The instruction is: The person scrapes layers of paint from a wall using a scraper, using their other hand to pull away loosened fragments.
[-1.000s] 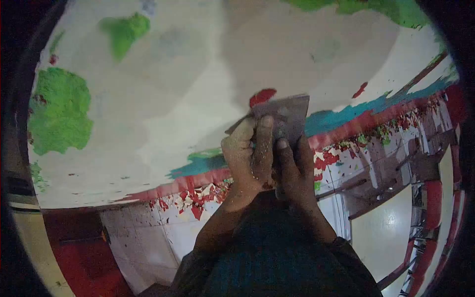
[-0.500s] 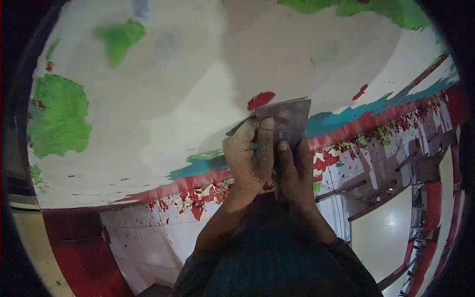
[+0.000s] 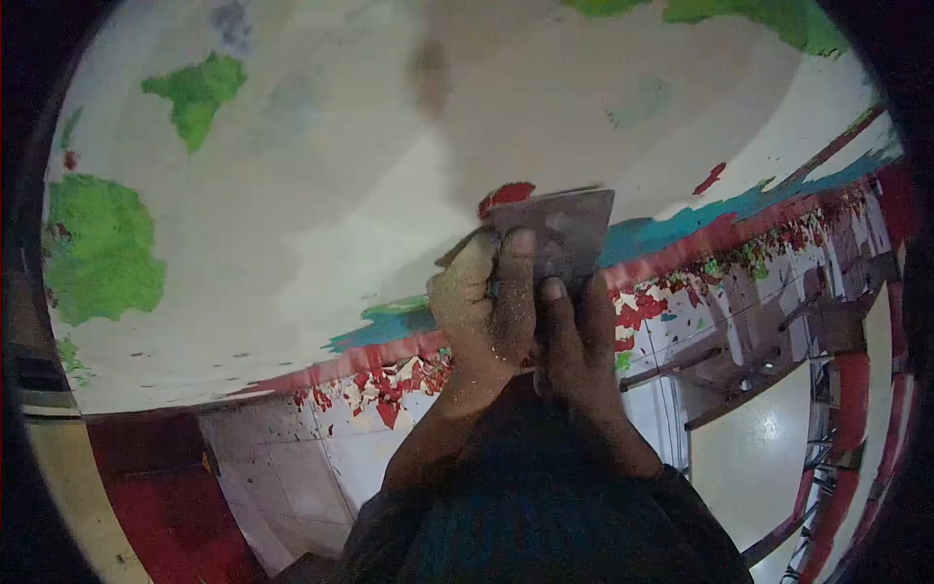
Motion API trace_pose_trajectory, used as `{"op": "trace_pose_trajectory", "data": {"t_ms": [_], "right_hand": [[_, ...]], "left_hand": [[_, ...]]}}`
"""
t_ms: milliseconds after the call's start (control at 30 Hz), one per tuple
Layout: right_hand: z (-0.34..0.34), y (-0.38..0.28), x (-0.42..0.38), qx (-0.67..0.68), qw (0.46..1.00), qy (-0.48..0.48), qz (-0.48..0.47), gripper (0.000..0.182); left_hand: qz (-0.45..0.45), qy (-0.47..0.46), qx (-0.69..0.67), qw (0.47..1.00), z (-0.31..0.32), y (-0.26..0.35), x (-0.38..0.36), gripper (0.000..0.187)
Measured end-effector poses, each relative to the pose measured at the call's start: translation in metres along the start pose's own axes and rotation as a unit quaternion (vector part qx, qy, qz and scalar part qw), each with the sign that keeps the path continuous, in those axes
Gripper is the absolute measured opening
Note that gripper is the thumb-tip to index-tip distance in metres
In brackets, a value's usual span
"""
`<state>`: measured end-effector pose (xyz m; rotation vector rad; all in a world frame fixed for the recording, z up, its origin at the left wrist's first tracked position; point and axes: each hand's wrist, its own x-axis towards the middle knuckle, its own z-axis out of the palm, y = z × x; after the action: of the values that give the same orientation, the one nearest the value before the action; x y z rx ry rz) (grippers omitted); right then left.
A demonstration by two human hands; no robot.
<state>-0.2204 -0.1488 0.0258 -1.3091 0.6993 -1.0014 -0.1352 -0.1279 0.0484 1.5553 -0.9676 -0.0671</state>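
Below, flake-strewn floor; patchy wall (scraper in right hand).

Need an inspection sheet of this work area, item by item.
Surface: pale painted surface; green patches, a red patch, teal and red edging.
Job's things: flat blade, against or close above the surface, cannot tell which.
Clutter: paint flakes scattered below the edging.
Grippers: left hand, speckled, and right hand, both closed on the blade.
Cables: thin dark lines lower right, cannot tell whether cables.
Surroundings: pale panel, lower right.
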Motion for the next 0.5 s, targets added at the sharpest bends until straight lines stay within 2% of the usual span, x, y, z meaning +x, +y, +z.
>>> {"op": "trace_pose_trajectory", "data": {"t_ms": [67,133,167,233,300,333,400,500], "right_hand": [[0.0,0.001,-0.001,0.038,0.999,0.007,0.032,0.034],[-0.004,0.006,-0.005,0.06,0.994,0.006,0.085,0.034],[-0.002,0.005,-0.003,0.064,0.994,0.01,0.082,0.034],[0.0,0.003,-0.004,0.069,0.994,0.023,0.085,0.034],[-0.004,0.008,-0.002,0.071,0.995,-0.013,0.072,0.034],[-0.005,0.009,0.0,0.075,0.995,-0.03,0.064,0.034],[-0.005,0.007,0.003,0.055,0.997,-0.041,0.033,0.033],[-0.009,0.001,0.004,-0.007,0.997,-0.06,0.04,0.03]], "left_hand": [[0.029,0.007,-0.026,0.999,0.003,0.001,0.002,0.022],[-0.006,-0.037,-0.02,0.999,0.0,-0.003,0.0,0.022],[-0.027,-0.06,-0.016,0.998,-0.001,-0.005,-0.002,0.022],[0.033,-0.055,0.039,0.997,-0.009,-0.008,0.002,0.021],[0.078,-0.035,0.058,0.995,-0.018,-0.009,0.002,0.019],[0.144,-0.016,0.106,0.984,-0.025,-0.009,0.002,0.015],[0.273,0.021,0.197,0.941,-0.04,-0.009,0.001,0.011],[0.389,0.061,0.295,0.87,-0.052,-0.002,0.008,0.02]]}}
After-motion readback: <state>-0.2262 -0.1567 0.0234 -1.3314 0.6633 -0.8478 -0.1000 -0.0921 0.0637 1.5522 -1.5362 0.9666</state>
